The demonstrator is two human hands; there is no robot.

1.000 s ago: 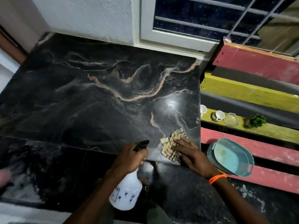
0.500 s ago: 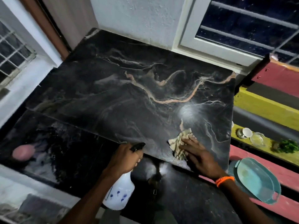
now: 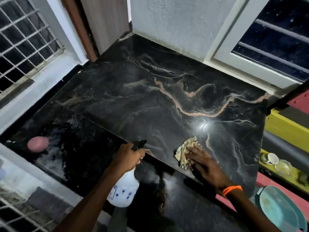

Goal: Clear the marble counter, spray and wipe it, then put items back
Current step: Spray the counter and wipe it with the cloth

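right hand [image 3: 204, 162] flat on cloth [image 3: 184, 152] | counter [image 3: 150, 104] near edge | left hand [image 3: 128, 154] grips sprayer [image 3: 124, 191]

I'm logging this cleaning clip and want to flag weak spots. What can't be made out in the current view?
- Beige checked cloth: near part hidden under the right hand.
- White plastic spray bottle with blue flower print: the left hand covers its trigger; only the black nozzle tip shows.
- Teal oval plastic tray: cut off by the frame's bottom right corner.
- Small cups and glass bowl on the yellow plank: too small and dim to identify.
- Pink round object: blurred, unidentifiable.
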